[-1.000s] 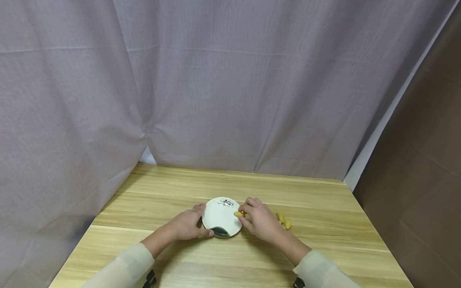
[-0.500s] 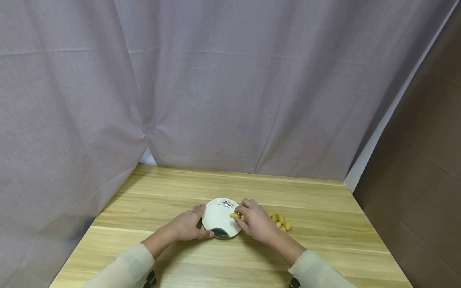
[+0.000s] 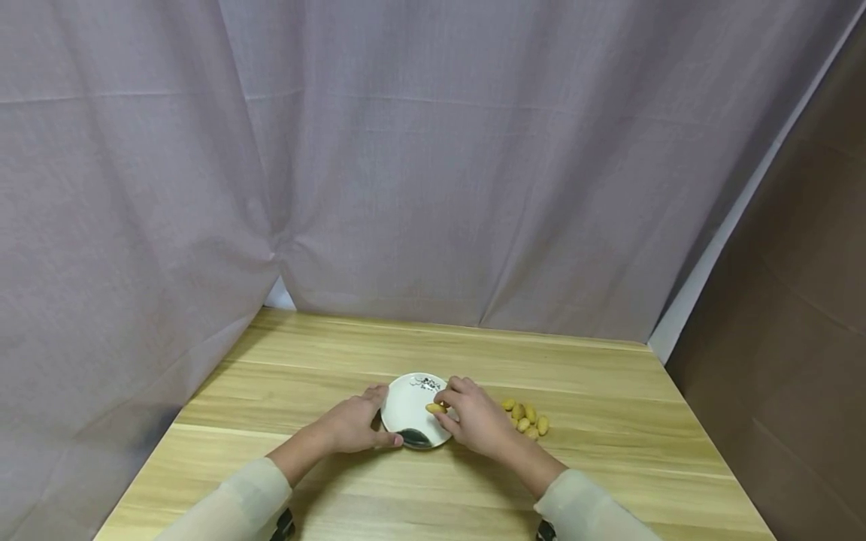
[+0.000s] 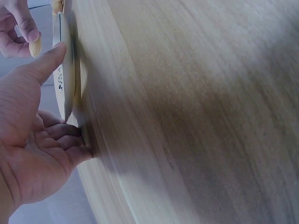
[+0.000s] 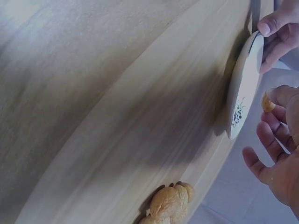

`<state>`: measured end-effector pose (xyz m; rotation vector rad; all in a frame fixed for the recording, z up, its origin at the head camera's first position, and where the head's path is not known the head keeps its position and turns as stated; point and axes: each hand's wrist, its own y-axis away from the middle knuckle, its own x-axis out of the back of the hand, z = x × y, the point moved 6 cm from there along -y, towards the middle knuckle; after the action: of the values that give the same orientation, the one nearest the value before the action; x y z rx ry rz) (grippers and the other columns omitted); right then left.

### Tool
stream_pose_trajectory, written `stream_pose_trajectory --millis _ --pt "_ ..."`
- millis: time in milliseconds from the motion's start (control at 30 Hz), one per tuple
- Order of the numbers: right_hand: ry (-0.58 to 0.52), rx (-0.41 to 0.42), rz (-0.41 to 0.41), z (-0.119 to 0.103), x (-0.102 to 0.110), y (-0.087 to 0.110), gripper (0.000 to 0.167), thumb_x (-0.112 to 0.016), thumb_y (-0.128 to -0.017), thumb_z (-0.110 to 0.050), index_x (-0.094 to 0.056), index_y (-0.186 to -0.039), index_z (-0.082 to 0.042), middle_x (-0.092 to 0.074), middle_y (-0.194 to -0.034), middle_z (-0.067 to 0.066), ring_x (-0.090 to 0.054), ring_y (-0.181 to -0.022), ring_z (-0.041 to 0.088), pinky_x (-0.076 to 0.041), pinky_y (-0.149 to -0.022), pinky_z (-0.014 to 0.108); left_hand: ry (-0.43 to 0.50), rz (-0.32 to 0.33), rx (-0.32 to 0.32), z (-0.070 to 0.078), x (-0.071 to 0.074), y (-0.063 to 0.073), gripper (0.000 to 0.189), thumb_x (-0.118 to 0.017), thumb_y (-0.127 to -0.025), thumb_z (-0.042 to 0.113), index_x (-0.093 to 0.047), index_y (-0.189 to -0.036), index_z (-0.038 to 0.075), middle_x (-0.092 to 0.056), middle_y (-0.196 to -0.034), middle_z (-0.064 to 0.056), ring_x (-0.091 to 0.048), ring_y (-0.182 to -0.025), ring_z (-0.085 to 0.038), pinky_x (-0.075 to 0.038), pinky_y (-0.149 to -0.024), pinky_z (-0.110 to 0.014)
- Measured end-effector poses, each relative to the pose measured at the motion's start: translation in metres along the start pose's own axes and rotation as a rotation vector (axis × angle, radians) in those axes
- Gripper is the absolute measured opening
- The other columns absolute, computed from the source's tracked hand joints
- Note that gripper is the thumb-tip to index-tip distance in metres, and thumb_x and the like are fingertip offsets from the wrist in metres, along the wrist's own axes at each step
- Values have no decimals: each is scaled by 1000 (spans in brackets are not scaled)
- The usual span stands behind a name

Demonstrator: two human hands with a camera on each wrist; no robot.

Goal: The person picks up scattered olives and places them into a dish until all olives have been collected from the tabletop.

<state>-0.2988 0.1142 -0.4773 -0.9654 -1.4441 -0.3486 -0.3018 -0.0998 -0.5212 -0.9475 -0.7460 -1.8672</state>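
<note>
A small round white plate (image 3: 407, 409) with a dark patch at its near rim and a dark floral print sits on the wooden table. My left hand (image 3: 355, 422) holds its left side, thumb at the near rim and fingers farther back along the edge. Over the plate's right part, my right hand (image 3: 479, 419) pinches a small oval, yellow-brown, nut-like piece (image 3: 435, 408) between thumb and fingertips. In the right wrist view that piece (image 5: 267, 102) is held above the plate's surface, with the other fingers spread loosely.
Several similar yellow-brown pieces (image 3: 530, 415) lie in a loose group on the table (image 3: 609, 421), right of the right hand. A grey-mauve curtain (image 3: 419, 188) hangs behind the table, and brown cloth (image 3: 785, 300) covers the right side.
My right hand has moved left and slightly nearer with the nut-like piece, farther over the plate. More of the group at the right now shows. The left hand stays at the plate.
</note>
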Motion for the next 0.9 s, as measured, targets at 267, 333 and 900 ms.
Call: stream_pose_trajectory --millis 267,333,900 --pt "-22 0 -31 -4 -7 -5 15 -84 -99 -20 -81 -109 -10 -68 -100 1 -61 -92 17 -59 -82 38 5 0 -4 0 0 -1 119 -87 -91 59 -30 -169 -10 -36 -177 -29 -39 -164 -46 -36 -136 -57" --pt "-30 2 -32 -5 -8 -6 15 -84 -98 -19 -81 -108 -9 -68 -100 2 -61 -91 17 -59 -81 38 4 1 -7 0 -1 0 119 -87 -91 59 -30 -169 -10 -35 -176 -29 -39 -164 -46 -36 -136 -58" --pt "-18 37 -33 -10 -19 -6 15 -84 -98 -19 -81 -107 -8 -68 -100 2 -67 -99 21 -63 -89 40 6 5 -13 -2 -3 0 119 -87 -91 60 -31 -169 -11 -35 -177 -29 -36 -166 -45 -33 -138 -57"
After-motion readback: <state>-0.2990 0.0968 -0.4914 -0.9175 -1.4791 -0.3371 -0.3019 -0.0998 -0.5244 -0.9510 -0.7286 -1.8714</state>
